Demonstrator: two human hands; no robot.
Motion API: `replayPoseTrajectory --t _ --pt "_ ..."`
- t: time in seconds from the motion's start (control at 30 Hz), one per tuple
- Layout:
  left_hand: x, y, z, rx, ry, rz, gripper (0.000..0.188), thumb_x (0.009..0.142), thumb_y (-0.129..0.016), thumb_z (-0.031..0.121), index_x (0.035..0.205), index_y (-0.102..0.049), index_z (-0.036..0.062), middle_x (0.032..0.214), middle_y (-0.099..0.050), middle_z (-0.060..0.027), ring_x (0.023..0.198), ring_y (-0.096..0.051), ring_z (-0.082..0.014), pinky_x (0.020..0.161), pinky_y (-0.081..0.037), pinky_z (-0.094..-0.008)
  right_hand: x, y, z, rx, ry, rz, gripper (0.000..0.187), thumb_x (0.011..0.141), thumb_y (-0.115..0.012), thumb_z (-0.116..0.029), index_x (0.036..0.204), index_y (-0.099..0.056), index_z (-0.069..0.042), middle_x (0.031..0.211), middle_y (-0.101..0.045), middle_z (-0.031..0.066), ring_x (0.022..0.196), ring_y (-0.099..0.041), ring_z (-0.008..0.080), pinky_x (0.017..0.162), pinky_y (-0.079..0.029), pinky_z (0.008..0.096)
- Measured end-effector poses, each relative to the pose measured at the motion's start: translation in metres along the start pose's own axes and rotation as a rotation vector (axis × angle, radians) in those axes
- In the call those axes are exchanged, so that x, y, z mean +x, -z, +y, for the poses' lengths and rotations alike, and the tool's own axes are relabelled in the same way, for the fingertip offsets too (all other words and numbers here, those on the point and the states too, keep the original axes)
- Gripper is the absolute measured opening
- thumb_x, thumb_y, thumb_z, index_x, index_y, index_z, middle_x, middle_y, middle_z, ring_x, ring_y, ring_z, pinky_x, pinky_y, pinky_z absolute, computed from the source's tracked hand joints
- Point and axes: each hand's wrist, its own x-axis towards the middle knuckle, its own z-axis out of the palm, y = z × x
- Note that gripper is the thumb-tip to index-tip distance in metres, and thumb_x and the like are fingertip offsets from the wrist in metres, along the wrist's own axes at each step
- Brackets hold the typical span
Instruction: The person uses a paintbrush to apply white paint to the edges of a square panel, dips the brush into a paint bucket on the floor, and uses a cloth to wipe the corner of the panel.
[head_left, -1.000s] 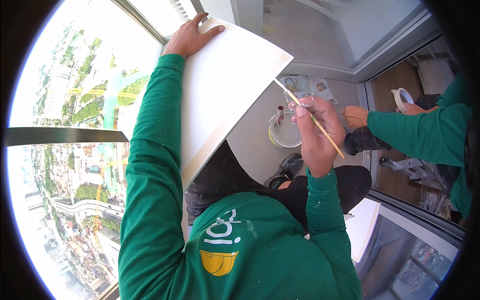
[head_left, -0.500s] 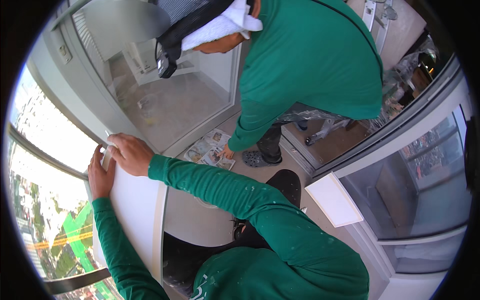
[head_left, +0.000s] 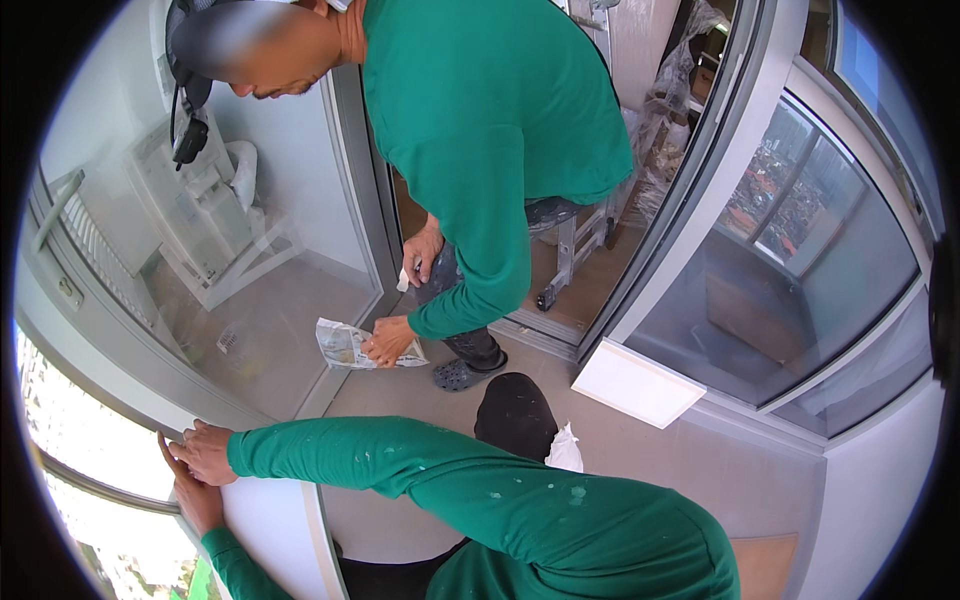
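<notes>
At the lower left, my left hand lies along the window frame, one finger stretched out toward the frame's corner. My right hand presses against it from above, its fingers curled together at the far end of a white ledge. What the right fingers hold, if anything, is hidden. In front of me a co-worker in a green top bends down. One hand of theirs grips a folded printed sheet of paper; the other holds a small white piece.
A white rectangular panel leans by the sliding door frame at right. White crumpled material is near my knee. Behind glass at left stands an air-conditioner unit. A ladder stands beyond the doorway.
My view has swung, so both hands appear lower. The right hand's fingers now overlap the left hand. The co-worker has lifted the paper off the floor and folded it.
</notes>
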Motion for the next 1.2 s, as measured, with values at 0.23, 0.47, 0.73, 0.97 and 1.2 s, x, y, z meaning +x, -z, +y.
replayPoseTrajectory --t 0.23,0.47,0.73,0.97,1.2 --pt "0.002 0.005 -0.037 0.086 -0.072 -0.023 0.055 0.093 -0.055 0.004 0.147 -0.05 0.0066 0.106 -0.07 -0.0301 0.097 -0.067 -0.0502 0.078 -0.05 -0.0544 -0.008 0.01 -0.009 -0.032 0.123 0.02 0.03 0.095 -0.061 -0.027 0.111 -0.065 -0.002 0.095 -0.073 0.0082 0.099 -0.066 0.0247 0.091 -0.045 0.0423" --pt "0.002 0.002 -0.032 0.18 -0.076 0.008 0.045 0.093 -0.057 0.009 0.137 -0.058 0.0014 0.114 -0.07 -0.0284 0.107 -0.066 -0.0467 0.089 -0.051 -0.052 -0.005 0.026 -0.001 0.03 0.14 0.012 0.023 0.09 -0.068 -0.027 0.106 -0.071 -0.01 0.106 -0.075 0.0107 0.105 -0.069 0.0273 0.095 -0.046 0.0454" --pt "-0.022 0.015 -0.048 0.342 0.15 0.079 0.034 0.107 -0.047 0.029 0.13 -0.063 0.0087 0.094 -0.071 -0.0283 0.092 -0.068 -0.0492 0.081 -0.052 -0.0561 -0.063 0.088 -0.011 0.102 0.205 0.223 0.049 0.093 -0.068 -0.014 0.141 -0.058 -0.009 0.137 -0.066 0.0118 0.122 -0.064 0.0296 0.105 -0.043 0.0459" --pt "-0.025 0.013 -0.084 0.252 0.248 0.035 0.041 0.107 -0.046 0.037 0.127 -0.066 0.0077 0.109 -0.072 -0.026 0.108 -0.066 -0.0454 0.094 -0.051 -0.0495 -0.192 0.075 0.018 0.665 -0.249 0.633 0.052 0.107 -0.058 -0.025 0.152 -0.046 -0.005 0.138 -0.062 0.021 0.115 -0.066 0.0273 0.093 -0.054 0.039" --pt "0.0 0.034 -0.131 0.25 0.332 -0.067 0.044 0.107 -0.047 0.039 0.126 -0.068 0.0052 0.119 -0.071 -0.0238 0.114 -0.065 -0.0417 0.099 -0.05 -0.0444 -0.208 -0.019 -0.043 0.897 -0.423 0.457 0.066 0.108 -0.053 -0.018 0.164 -0.02 -0.007 0.149 -0.05 0.0233 0.113 -0.065 0.0248 0.094 -0.053 0.036"
